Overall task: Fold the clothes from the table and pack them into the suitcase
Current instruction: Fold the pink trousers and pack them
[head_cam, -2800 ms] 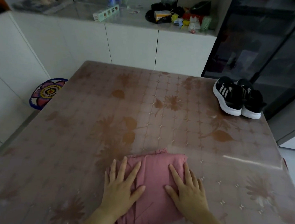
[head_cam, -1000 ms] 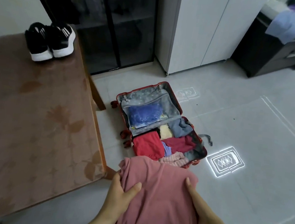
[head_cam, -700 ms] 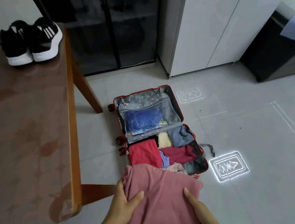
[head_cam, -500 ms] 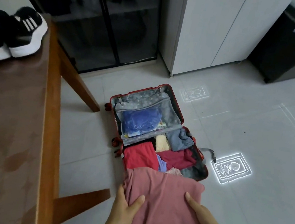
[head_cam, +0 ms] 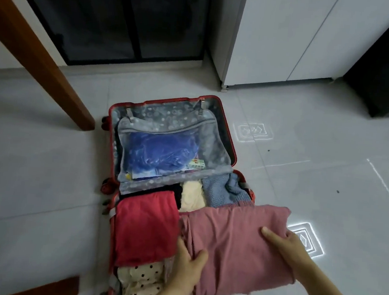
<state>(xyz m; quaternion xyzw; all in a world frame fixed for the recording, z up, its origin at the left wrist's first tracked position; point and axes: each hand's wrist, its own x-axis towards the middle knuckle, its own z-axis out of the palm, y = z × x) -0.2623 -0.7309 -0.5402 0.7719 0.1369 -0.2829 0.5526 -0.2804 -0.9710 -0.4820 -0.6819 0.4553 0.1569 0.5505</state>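
A red suitcase [head_cam: 231, 136] lies open on the floor. The folded pink garment [head_cam: 234, 240] is low over its right side, covering the clothes there. My left hand [head_cam: 186, 266] grips the garment's left edge, thumb on top. My right hand [head_cam: 286, 247] grips its right edge, thumb on top and fingers underneath. Inside lie a folded red garment [head_cam: 145, 227], a cream polka-dot piece [head_cam: 140, 283], a cream item [head_cam: 192, 195] and a blue-grey knit [head_cam: 225, 190]. The lid's mesh pocket holds a blue bag [head_cam: 162, 154].
A wooden table leg [head_cam: 39, 58] slants down at the left, and a second leg [head_cam: 59, 286] shows at the bottom left. Dark glass doors [head_cam: 120, 16] and a white cabinet [head_cam: 283, 35] stand behind. Light marks [head_cam: 307, 239] glow on the grey tiles.
I turned from the table carrying the pink garment in both hands. I came in close over the suitcase and lowered the garment onto its right side.
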